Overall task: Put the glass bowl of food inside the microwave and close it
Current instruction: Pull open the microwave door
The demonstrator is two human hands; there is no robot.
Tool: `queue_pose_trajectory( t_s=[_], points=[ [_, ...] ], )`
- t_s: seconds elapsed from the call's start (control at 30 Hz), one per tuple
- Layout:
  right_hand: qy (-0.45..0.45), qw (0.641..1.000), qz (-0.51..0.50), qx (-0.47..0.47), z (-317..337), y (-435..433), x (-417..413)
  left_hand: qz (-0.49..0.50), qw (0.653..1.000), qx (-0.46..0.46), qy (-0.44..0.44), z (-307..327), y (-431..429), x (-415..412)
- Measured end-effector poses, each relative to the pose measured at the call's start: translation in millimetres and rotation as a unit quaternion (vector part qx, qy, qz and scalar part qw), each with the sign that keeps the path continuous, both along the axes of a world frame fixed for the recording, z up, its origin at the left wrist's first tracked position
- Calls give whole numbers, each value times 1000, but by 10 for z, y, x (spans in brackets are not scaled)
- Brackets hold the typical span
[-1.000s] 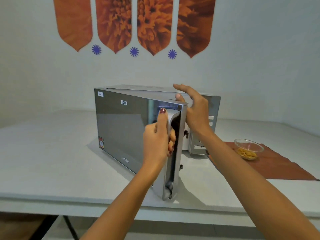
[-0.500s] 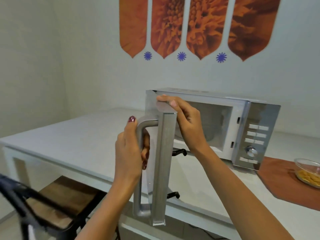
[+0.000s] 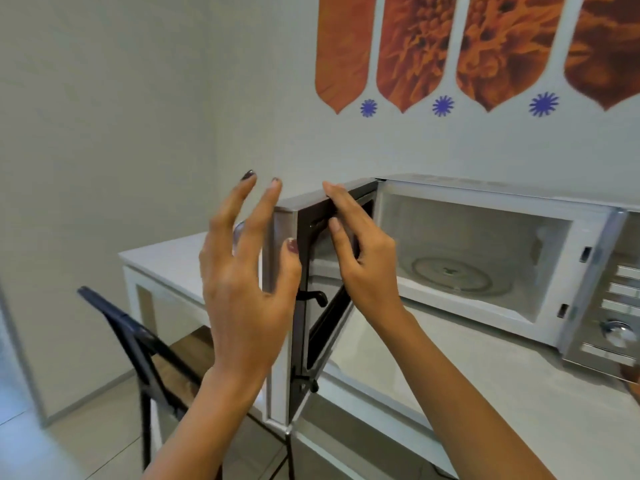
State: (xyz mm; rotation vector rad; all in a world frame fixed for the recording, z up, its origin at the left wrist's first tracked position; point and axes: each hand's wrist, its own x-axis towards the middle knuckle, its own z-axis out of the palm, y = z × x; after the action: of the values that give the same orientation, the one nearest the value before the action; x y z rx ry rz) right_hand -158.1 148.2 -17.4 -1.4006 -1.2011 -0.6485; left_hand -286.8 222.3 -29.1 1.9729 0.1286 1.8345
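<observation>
The silver microwave (image 3: 491, 192) stands on the white table with its door (image 3: 304, 327) swung wide to the left, so the white cavity and its glass turntable (image 3: 453, 275) show. My left hand (image 3: 242, 271) hovers just outside the door's free edge, fingers spread, holding nothing. My right hand (image 3: 360, 251) rests its fingers on the door's dark inner face near the top edge. The glass bowl of food is out of view.
A black folding chair with a wooden seat (image 3: 162, 358) stands left of the white table (image 3: 519, 393), below the open door. The microwave's control panel with buttons and a knob (image 3: 620, 327) is at the right edge. Orange flower panels hang on the wall behind.
The door has swung further open. My left hand has let go of the door handle and now has spread fingers. My view has turned left, and the bowl has left the frame.
</observation>
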Motion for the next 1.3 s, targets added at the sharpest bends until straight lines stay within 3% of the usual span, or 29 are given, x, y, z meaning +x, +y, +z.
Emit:
queue_pose_trajectory(
  t_s=[0.57, 0.97, 1.17, 1.3],
  points=[
    [-36, 998, -5, -57, -56, 720, 2, 47, 999, -11, 11, -52, 655, 19],
    [-68, 992, -32, -97, -42, 635, 30, 23, 999, -35, -7, -23, 561, 36],
    [-58, 996, -58, -30, -87, 393, 7, 75, 997, -15, -21, 67, 483, 8],
    [-40, 995, -87, 27, -130, 92, 3, 40, 998, 36, -34, 95, 231, 81]
  ],
)
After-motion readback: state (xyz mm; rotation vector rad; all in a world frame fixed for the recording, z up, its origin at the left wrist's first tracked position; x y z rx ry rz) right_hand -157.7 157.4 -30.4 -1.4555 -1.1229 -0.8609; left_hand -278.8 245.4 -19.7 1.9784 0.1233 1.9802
